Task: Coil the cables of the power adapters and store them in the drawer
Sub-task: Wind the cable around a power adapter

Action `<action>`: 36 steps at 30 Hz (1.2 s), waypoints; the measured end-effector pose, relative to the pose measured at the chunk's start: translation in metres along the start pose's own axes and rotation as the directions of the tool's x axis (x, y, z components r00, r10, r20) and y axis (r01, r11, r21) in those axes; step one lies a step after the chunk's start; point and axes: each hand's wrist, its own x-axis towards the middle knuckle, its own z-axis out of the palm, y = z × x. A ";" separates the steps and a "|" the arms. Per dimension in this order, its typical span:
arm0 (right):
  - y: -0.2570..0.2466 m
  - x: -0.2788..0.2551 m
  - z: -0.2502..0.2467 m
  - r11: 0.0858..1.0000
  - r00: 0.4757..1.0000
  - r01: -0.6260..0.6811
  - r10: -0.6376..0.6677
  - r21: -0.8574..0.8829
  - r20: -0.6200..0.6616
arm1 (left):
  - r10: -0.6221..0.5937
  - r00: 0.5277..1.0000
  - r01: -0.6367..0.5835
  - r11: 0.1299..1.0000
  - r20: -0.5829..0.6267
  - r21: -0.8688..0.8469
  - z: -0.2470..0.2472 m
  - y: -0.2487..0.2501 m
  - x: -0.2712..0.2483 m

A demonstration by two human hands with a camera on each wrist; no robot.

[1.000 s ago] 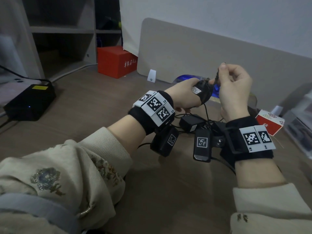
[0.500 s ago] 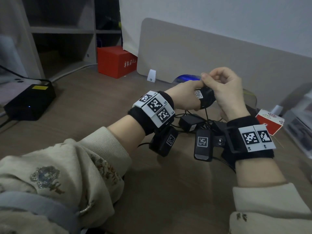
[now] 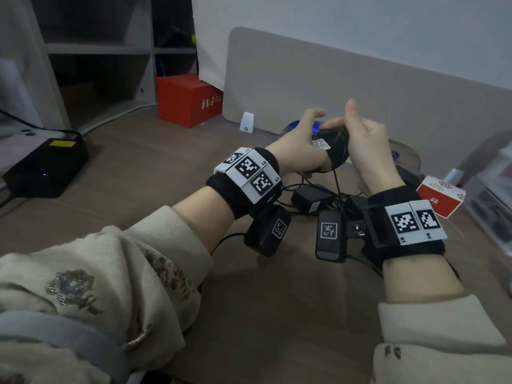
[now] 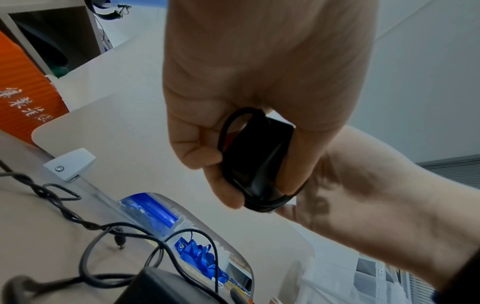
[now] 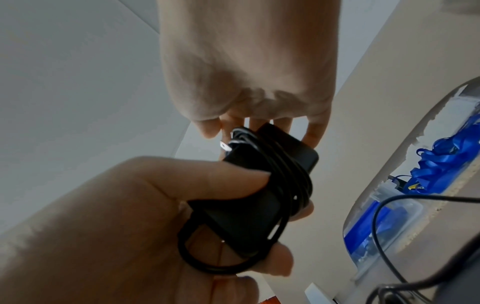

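- Black casing sits far left on the tabletop (image 3: 116,167): a box (image 3: 44,167) with a yellow label and a small blue light, and beyond it a red carton (image 3: 188,99) by the shelving.
- From the head view, the left hand (image 3: 296,151) holds a black power adapter (image 3: 333,146) in the air above the tabletop, thumb lifted, fingers wrapped beneath it; a white label shows on the adapter's near face.
- Only the right wrist view shows the cable (image 5: 291,185) wound in several turns round the adapter's body, with a loose loop hanging beneath and a metal plug prong at the top; the left hand's thumb presses the turns there.
- The left wrist view shows the adapter's far side (image 4: 257,156) clasped between the fingers (image 4: 197,144) of the left hand and its thumb, with one cable loop sticking out.
- The right hand (image 3: 368,153) is curled against the adapter's right side, fingertips on its top end.
- Below the hands, a second adapter (image 3: 311,198) lies on the tabletop in tangled black leads.
- Behind, a clear container (image 4: 166,222) holds blue ribbon.
- Far right lies a small red-and-white box (image 3: 440,196).
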 end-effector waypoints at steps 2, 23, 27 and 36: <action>-0.002 0.000 -0.001 1.000 1.000 -0.008 0.008 0.029 0.007 | 0.029 1.000 -0.029 1.000 -0.001 -0.001 0.000 0.000 -0.001; 0.005 0.008 0.003 0.988 0.995 0.096 -0.097 -0.123 -0.005 | -0.031 0.999 0.033 0.995 -0.028 0.090 0.001 -0.002 0.003; 0.002 0.004 0.005 0.965 0.992 0.085 -0.057 -0.249 0.116 | -0.020 1.000 0.021 0.990 -0.009 0.139 0.004 -0.001 -0.001; -0.007 -0.004 0.011 0.943 0.983 0.105 -0.050 -0.316 0.178 | -0.057 0.998 0.057 0.993 -0.005 0.099 0.000 0.004 -0.016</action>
